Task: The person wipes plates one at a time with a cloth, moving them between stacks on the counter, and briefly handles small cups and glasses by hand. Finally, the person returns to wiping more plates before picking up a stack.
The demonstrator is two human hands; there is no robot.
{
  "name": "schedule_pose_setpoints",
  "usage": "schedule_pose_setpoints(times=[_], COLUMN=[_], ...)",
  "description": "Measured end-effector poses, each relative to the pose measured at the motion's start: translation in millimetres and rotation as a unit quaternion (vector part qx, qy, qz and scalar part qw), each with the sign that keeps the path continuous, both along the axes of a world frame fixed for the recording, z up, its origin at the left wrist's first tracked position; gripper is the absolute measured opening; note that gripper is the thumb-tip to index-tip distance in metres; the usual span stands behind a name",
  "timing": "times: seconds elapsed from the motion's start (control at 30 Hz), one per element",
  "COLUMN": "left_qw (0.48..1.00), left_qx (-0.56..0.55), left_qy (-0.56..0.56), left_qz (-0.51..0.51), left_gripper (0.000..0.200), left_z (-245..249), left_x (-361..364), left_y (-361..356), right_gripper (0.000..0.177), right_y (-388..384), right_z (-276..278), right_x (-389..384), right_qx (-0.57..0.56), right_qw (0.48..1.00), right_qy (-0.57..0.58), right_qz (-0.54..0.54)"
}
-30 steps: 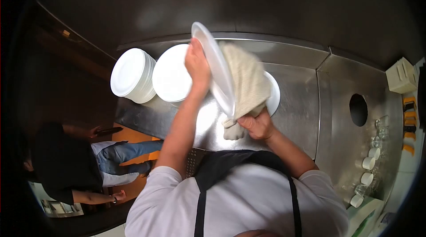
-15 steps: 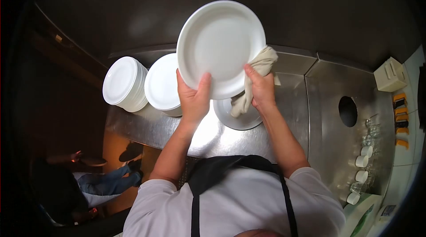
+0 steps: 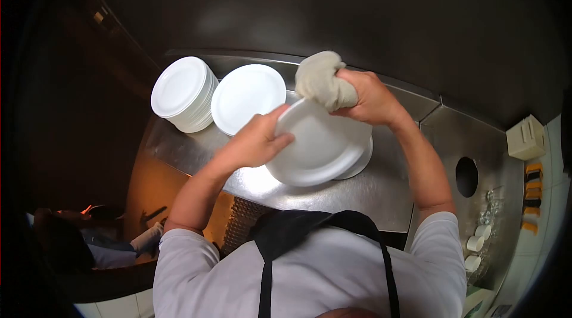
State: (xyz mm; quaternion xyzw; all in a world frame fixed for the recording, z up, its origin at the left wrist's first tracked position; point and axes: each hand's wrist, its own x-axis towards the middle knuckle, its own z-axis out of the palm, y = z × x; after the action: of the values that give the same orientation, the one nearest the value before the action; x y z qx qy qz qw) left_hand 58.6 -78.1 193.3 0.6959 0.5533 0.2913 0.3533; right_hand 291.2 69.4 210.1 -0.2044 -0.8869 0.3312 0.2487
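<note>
A white plate point(image 3: 319, 145) is tilted in front of me, its rim gripped by my left hand point(image 3: 256, 142) with the thumb across the face. Bunched in my right hand point(image 3: 372, 97) is a beige cloth point(image 3: 325, 79), which touches the plate's far edge. Partly hidden beneath the held plate, another plate point(image 3: 360, 163) lies on the steel counter point(image 3: 298, 199). To the left of my hands stand a shorter stack of white plates point(image 3: 247, 97) and a taller, leaning stack of plates point(image 3: 182, 88).
Along the right, the counter has a round dark hole point(image 3: 466, 177), with white cups point(image 3: 475, 243) and glasses point(image 3: 488, 208) beyond it. A beige box point(image 3: 525, 138) and yellow-black holders point(image 3: 532, 196) are on the right wall. Another person point(image 3: 107, 246) is at lower left.
The held plate has come down and tipped over from facing me. My right hand with the cloth has moved up to its far edge. The person at lower left has shifted.
</note>
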Motion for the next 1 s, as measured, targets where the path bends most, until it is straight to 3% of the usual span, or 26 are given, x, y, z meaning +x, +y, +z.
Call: schedule_pose_setpoints(times=[0.07,0.1,0.13,0.23,0.27,0.3,0.37,0.43,0.5,0.77,1.0], left_qw=[0.999,0.997,0.995,0.996,0.969,0.955,0.894,0.835,0.786,0.761,0.761], left_qx=[-0.004,-0.009,0.092,-0.033,-0.112,-0.087,-0.054,-0.01,-0.007,0.005,0.075], left_qy=[0.049,0.073,0.038,-0.063,-0.192,-0.219,-0.324,-0.363,-0.413,-0.371,-0.307], left_qz=[-0.016,-0.023,-0.023,0.063,0.108,0.178,0.304,0.413,0.46,0.533,0.567], left_gripper=[0.044,0.046,0.053,0.055,0.05,0.039,0.041,0.043,0.042,0.033,0.032], left_z=[-9.3,-17.3,-33.0,-46.3,-66.6,-69.9,-88.0,-99.5,-105.0,-161.6,-163.0], left_x=[5.0,8.2,11.9,8.0,-1.3,-7.8,-31.1,-56.5,-78.9,-128.0,-126.9], left_y=[-4.7,-7.4,-9.0,-18.8,-23.8,-33.2,-49.4,-57.5,-57.8,-40.5,-18.7], right_gripper=[0.043,0.043,0.044,0.048,0.047,0.042,0.031,0.03,0.03,0.029,0.028], right_y=[-7.8,-11.3,-14.5,-14.4,-7.5,0.2,1.8,7.7,10.3,0.6,1.8], right_z=[3.0,-0.8,-6.2,-4.6,-11.0,-20.2,-25.8,-44.7,-62.5,-91.7,-108.3], right_x=[-15.9,-22.6,-29.1,-27.4,-20.0,-9.8,6.8,22.2,31.8,30.4,45.7], right_qx=[0.042,-0.009,-0.061,-0.162,-0.218,-0.169,-0.193,-0.236,-0.284,-0.338,-0.343], right_qw=[0.996,0.995,0.987,0.932,0.901,0.907,0.883,0.85,0.827,0.792,0.782], right_qy=[0.005,0.07,0.133,0.323,0.375,0.383,0.41,0.431,0.439,0.463,0.463], right_qz=[0.074,0.072,0.069,0.018,0.018,-0.038,-0.12,-0.189,-0.205,-0.209,-0.238])
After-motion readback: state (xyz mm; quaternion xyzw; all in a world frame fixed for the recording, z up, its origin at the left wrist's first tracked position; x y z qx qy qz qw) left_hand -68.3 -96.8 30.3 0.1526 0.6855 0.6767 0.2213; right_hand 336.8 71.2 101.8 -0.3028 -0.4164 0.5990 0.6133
